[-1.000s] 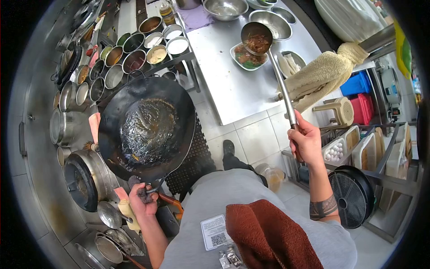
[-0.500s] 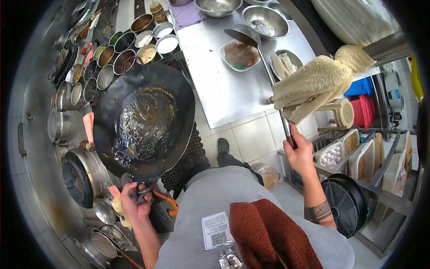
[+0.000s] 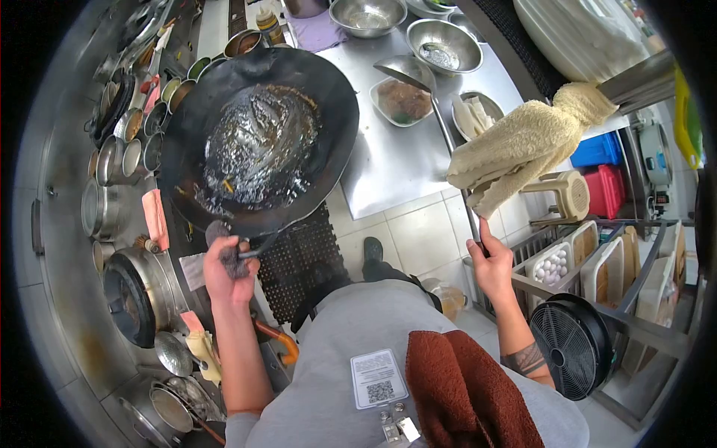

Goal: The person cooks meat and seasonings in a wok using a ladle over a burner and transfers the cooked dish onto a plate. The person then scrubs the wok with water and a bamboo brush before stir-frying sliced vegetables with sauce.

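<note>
While your left hand point(image 3: 228, 275) grasps one round black metal wok point(image 3: 337, 123) through dark-grey cloth point(image 3: 233, 261), left, your right hand point(image 3: 493, 270) grips one long-handled silver metal ladle point(image 3: 442, 122), right.

grey shirt point(image 3: 340, 321) | white QR label point(image 3: 379, 379) | dark shoe point(image 3: 373, 250) | banded forearm tattoo point(image 3: 526, 360)

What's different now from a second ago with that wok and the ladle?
The wok has moved forward, away from the body, and now hides part of the table. The ladle, which showed food inside, has tilted above the dish; no food shows in it now. Nothing was let go: the left hand stays on the wok's handle with a gray cloth, the right hand on the ladle's handle.
</note>
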### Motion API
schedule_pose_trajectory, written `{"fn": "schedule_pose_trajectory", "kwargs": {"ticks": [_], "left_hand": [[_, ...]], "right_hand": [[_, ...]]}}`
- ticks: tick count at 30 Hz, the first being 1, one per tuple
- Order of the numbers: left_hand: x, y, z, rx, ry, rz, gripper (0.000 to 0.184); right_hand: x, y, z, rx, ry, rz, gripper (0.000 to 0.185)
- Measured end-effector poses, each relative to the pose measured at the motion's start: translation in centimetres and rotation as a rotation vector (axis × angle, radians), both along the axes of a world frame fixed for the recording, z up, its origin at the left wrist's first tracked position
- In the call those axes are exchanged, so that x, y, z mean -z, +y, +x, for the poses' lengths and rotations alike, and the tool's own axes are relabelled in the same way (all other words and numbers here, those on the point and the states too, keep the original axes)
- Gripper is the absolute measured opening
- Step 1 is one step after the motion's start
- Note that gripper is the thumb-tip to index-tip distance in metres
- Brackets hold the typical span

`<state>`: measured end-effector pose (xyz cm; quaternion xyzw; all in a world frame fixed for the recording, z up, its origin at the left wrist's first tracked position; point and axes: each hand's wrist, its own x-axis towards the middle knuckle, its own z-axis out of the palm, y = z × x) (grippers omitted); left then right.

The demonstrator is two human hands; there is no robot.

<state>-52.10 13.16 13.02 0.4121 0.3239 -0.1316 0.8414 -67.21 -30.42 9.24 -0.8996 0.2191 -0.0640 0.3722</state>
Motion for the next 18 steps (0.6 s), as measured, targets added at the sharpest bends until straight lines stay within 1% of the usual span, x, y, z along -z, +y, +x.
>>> {"fn": "schedule_pose_trajectory", "kwargs": {"ticks": [4,5,6,8,10,11,14,15,16,17,18], "left_hand": [[-0.5,-2.0,2.8,0.005,-0.005,0.025,0.01],[-0.5,-2.2,3.3,0.04,-0.026,0.006,0.01],[-0.4,-2.5,3.8,0.076,-0.043,-0.013,0.011],[-0.2,-2.9,4.8,0.063,-0.032,-0.014,0.011],[-0.4,-3.4,5.5,0.068,-0.037,0.022,0.011],[-0.3,-3.3,5.8,0.099,-0.053,0.015,0.012],[-0.2,-3.6,6.2,0.079,-0.039,0.027,0.012],[0.7,-3.0,6.4,0.112,-0.058,0.0,0.012],[1.1,-2.8,6.6,0.088,-0.07,0.0,0.012],[1.3,-2.8,6.7,0.086,-0.018,-0.008,0.012],[1.3,-2.3,6.4,0.065,0.027,-0.009,0.011]], "right_hand": [[-0.5,0.8,-0.1,0.009,-0.001,0.003,0.052],[-0.3,1.0,-0.2,0.013,-0.003,0.004,0.052],[0.0,1.1,-0.4,-0.003,-0.036,-0.009,0.052],[-0.1,1.3,-0.7,-0.017,-0.067,-0.021,0.052],[-0.7,1.5,-0.3,0.051,-0.03,0.012,0.051],[-0.6,1.5,-0.3,0.049,-0.034,0.011,0.051],[-0.2,1.7,-0.3,0.005,-0.045,-0.013,0.051],[-0.3,2.3,-0.3,0.064,-0.02,0.126,0.053],[-0.4,2.7,-0.2,0.115,0.007,0.264,0.055],[-0.6,3.2,-0.3,0.163,0.052,0.537,0.058],[-0.2,3.6,0.0,0.129,0.002,0.68,0.061]]}}
